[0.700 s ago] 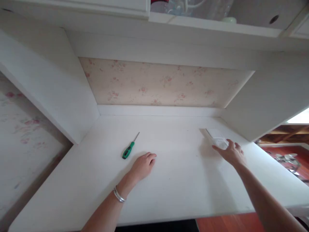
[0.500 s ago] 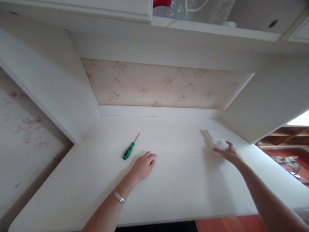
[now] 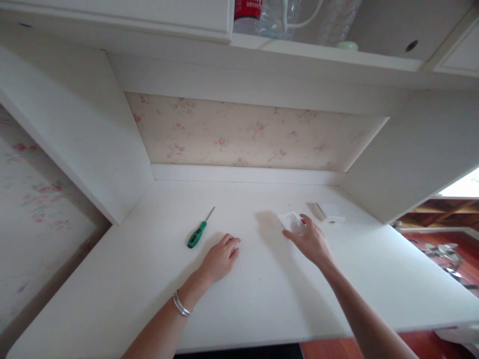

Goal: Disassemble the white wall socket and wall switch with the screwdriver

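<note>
White-and-clear plastic piece [image 3: 287, 219] is right of centre on the tabletop area, pinched between the thumb and fingers of the right hand [image 3: 313, 243], with a soft shadow falling to its left. Can't tell if it's actually touching down. Left hand [image 3: 218, 259] is just lying there near the middle, fingers loosely curled, nothing in it, silver bracelet [image 3: 181, 304] on that wrist. Green-handled screwdriver [image 3: 196, 235] sits just to its far left, and a flat white block [image 3: 331, 212] sits toward the far right.

Tabletop [image 3: 119, 269] itself is plain white with a few tiny specks, boxed in by white side panels. Faded floral wallpaper [image 3: 239, 134] at the far side, open cabinet shelf [image 3: 322, 51] above with clear plastic bottles, reddish floor [image 3: 329, 348] showing at the near right.
</note>
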Motion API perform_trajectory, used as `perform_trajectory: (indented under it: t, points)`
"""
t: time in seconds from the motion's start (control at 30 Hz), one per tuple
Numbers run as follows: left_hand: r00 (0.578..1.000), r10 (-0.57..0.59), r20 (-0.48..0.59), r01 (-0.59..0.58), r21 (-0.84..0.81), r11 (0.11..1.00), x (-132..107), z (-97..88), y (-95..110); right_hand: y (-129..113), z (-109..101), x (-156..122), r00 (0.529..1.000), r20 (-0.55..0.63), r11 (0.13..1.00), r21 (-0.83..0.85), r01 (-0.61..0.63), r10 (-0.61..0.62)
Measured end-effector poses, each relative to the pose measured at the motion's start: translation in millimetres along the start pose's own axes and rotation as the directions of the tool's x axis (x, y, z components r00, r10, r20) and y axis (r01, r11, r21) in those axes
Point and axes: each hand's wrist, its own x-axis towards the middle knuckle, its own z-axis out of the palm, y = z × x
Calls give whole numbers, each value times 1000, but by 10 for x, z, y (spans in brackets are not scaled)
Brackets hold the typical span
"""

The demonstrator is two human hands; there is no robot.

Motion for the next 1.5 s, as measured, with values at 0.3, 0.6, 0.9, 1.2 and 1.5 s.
perform_trajectory:
  t: [0.3,0.6,0.9,1.2,1.5]
  points:
    - [994,-111,-14,108,-126,986,8,37,-73,-852,582,-365,987,56,967,214,138,-153]
    - [982,-171,-77,141,-301,943,85,-32,-121,-817,959,-592,951,-2,789,558,257,-308]
    - [964,-265,-36,241,-310,920,107,-38,-138,-677,1008,-507,963,142,712,699,65,-228]
    - [963,-265,-46,237,-320,917,115,-40,-131,-687,982,-502,975,96,684,726,71,-202]
    - [953,-269,-137,204,-364,909,136,39,-150,-678,1054,-499,968,87,594,801,74,-237]
